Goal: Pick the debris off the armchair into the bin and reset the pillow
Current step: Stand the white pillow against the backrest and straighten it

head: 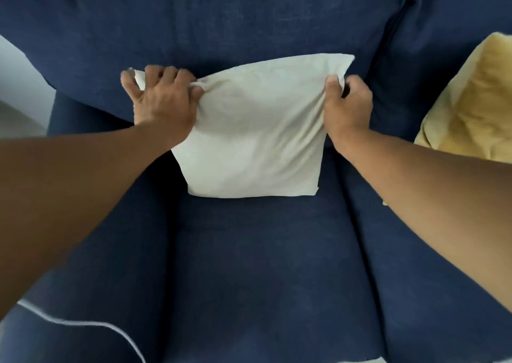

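A pale cream pillow (255, 138) stands on the seat of the navy blue armchair (249, 265) and leans against the backrest (221, 21). My left hand (163, 102) grips its upper left corner, bunching the fabric. My right hand (346, 107) pinches its upper right edge just below the corner. The pillow's lower edge rests on the seat cushion. I see no debris on the seat, and no bin is in view.
A yellow cushion (471, 102) lies on the right armrest (443, 224). The left armrest (91, 279) runs down the left side. A thin white cord (83, 324) crosses the lower left corner. A pale floor or wall (19, 85) shows at far left.
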{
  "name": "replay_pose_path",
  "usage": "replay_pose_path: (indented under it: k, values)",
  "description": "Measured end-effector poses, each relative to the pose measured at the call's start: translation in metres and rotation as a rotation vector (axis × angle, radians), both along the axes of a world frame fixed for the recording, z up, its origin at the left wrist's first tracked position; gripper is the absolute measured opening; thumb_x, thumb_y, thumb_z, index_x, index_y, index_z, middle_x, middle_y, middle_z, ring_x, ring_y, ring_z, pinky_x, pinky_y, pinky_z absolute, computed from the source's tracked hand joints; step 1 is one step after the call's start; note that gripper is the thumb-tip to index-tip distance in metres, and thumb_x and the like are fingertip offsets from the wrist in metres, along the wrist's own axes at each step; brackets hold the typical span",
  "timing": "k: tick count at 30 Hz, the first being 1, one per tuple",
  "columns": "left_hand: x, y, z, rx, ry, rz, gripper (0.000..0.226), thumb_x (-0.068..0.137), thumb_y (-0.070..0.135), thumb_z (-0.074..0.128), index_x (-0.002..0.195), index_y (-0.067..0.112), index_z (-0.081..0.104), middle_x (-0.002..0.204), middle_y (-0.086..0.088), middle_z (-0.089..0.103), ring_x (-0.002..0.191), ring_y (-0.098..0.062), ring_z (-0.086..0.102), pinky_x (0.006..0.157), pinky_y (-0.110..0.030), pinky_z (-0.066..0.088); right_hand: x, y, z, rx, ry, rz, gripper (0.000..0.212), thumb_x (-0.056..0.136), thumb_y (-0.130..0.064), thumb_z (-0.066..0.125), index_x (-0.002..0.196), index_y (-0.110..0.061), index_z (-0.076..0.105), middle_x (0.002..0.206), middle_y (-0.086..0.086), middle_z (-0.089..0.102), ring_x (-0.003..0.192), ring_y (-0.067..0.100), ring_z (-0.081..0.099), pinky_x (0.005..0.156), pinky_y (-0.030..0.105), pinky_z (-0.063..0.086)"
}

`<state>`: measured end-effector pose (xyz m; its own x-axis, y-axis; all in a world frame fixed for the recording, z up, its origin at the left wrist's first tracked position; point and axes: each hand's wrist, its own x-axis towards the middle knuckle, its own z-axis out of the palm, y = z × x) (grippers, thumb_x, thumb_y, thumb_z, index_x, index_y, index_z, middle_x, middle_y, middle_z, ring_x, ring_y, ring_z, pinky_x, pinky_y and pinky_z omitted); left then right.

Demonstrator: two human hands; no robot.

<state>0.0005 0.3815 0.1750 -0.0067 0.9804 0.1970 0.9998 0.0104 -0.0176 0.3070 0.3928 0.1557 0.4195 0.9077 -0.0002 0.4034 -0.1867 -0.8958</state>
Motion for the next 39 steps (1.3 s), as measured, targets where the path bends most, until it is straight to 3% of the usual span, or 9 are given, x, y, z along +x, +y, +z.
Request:
replay_pose_path:
  k: [3,9,15,19,22,26,30,34,39]
  values:
    - [0.004,0.007,0.006,0.047,-0.043,-0.014,0.03,0.104,0.038,0.031,0.11,0.02,0.054,0.112,-0.001,0.061,0.119,-0.028,0.042,0.106,-0.061,0.014,0.006,0.014,0.009,-0.005,-0.011,-0.019,0.042,0.106,-0.03,0.051,0.068,-0.022,0.037,0.066,-0.01,0.041,0.058,0.005,0.038,0.057,0.021,0.037]
    - [0.013,0.007,0.008,0.113,-0.098,0.011,0.021,0.104,0.031,0.032,0.105,0.021,0.051,0.105,0.001,0.057,0.114,-0.027,0.045,0.104,-0.06,0.017,0.012,0.024,0.018,-0.007,-0.064,-0.034,0.038,0.105,-0.035,0.05,0.072,-0.018,0.045,0.066,-0.012,0.043,0.058,0.004,0.039,0.056,0.019,0.037]
    - [0.006,0.005,0.001,0.095,-0.125,0.051,0.019,0.104,0.031,0.031,0.104,0.025,0.049,0.106,0.001,0.056,0.116,-0.028,0.043,0.105,-0.063,0.013,0.005,0.01,0.016,-0.086,-0.105,-0.045,0.028,0.103,-0.039,0.049,0.1,-0.014,0.06,0.083,-0.007,0.059,0.075,0.014,0.056,0.076,0.042,0.055]
    - [0.012,0.002,0.003,0.114,-0.142,0.047,0.018,0.102,0.03,0.037,0.112,0.025,0.051,0.116,0.001,0.055,0.121,-0.025,0.04,0.107,-0.061,0.012,0.0,-0.005,0.021,0.195,-0.495,-0.011,0.05,0.098,-0.031,0.055,0.144,-0.012,0.052,0.143,0.01,0.054,0.126,0.029,0.054,0.101,0.045,0.045]
    - [0.019,-0.007,0.008,0.143,-0.178,-0.033,0.034,0.101,0.037,0.036,0.131,0.023,0.043,0.141,0.001,0.045,0.136,-0.022,0.031,0.111,-0.056,0.014,-0.014,-0.015,0.027,0.419,-0.854,0.352,0.056,0.098,-0.028,0.054,0.15,-0.009,0.051,0.158,0.017,0.044,0.144,0.037,0.042,0.117,0.054,0.031]
    - [0.037,-0.032,0.0,-0.013,0.065,-0.332,0.067,0.103,0.053,0.024,0.159,0.02,0.008,0.168,0.002,0.001,0.153,-0.025,0.0,0.119,-0.056,0.004,-0.039,-0.028,0.015,0.259,-1.172,0.842,0.064,0.107,-0.042,0.034,0.164,-0.013,0.027,0.172,0.013,0.023,0.158,0.036,0.018,0.126,0.06,0.013]
    - [0.036,-0.027,-0.01,-0.156,0.237,-0.398,0.072,0.102,0.055,0.02,0.159,0.022,-0.01,0.167,-0.002,-0.011,0.153,-0.027,-0.008,0.12,-0.055,-0.001,-0.025,-0.014,0.017,0.066,-1.18,0.708,0.069,0.105,-0.048,0.028,0.163,-0.011,0.026,0.17,0.01,0.027,0.155,0.036,0.024,0.121,0.064,0.021]
    - [0.015,-0.015,-0.002,-0.214,0.182,-0.211,0.069,0.102,0.055,0.017,0.158,0.022,-0.006,0.168,-0.003,-0.002,0.153,-0.027,-0.002,0.12,-0.057,0.0,0.009,-0.003,0.019,-0.043,-1.29,0.605,0.066,0.102,-0.052,0.031,0.155,-0.011,0.034,0.15,0.008,0.048,0.131,0.037,0.047,0.102,0.06,0.038]
    - [-0.012,-0.018,0.018,-0.188,0.098,-0.099,0.051,0.106,0.04,0.026,0.151,0.018,0.029,0.154,-0.003,0.039,0.148,-0.024,0.018,0.115,-0.06,0.002,0.028,-0.008,0.026,-0.139,-1.318,0.559,0.07,0.104,-0.056,0.022,0.16,-0.015,0.025,0.147,0.01,0.052,0.126,0.036,0.048,0.102,0.06,0.033]
